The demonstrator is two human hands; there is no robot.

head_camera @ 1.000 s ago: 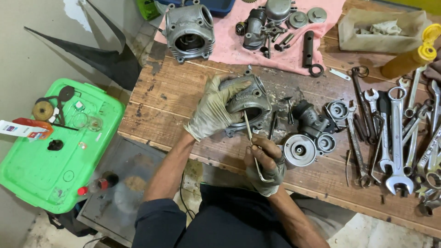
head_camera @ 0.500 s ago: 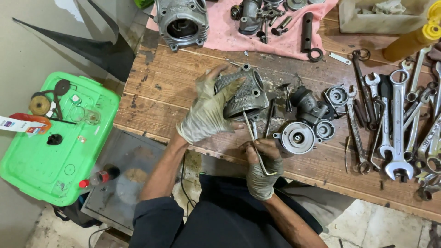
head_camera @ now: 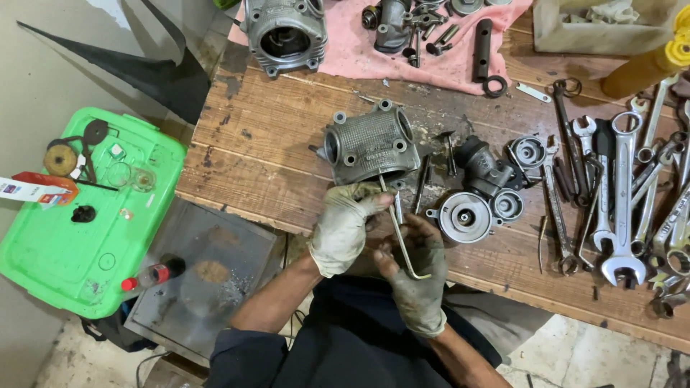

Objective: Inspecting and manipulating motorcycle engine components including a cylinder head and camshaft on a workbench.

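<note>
A grey finned engine cylinder head (head_camera: 370, 145) lies on the wooden workbench (head_camera: 251, 151) in front of me. My left hand (head_camera: 345, 226), in a dirty glove, rests just below it at the bench's near edge, fingers curled near the thin metal rod (head_camera: 397, 226). My right hand (head_camera: 415, 276), also gloved, grips the bent lower end of that rod, whose tip reaches up to the head's underside. A round grey cover (head_camera: 465, 215) and a dark carburettor-like part (head_camera: 485, 169) lie to the right.
Several spanners (head_camera: 622, 187) lie at the right. A pink cloth (head_camera: 402, 50) at the back holds small parts, with a finned engine cylinder (head_camera: 285, 32) on its left end. A green plastic lid (head_camera: 86, 215) with odd bits sits at the left, below bench level.
My left hand has come off the top of the cylinder head and dropped to its lower edge. The head now lies fully uncovered. My right hand still holds the rod.
</note>
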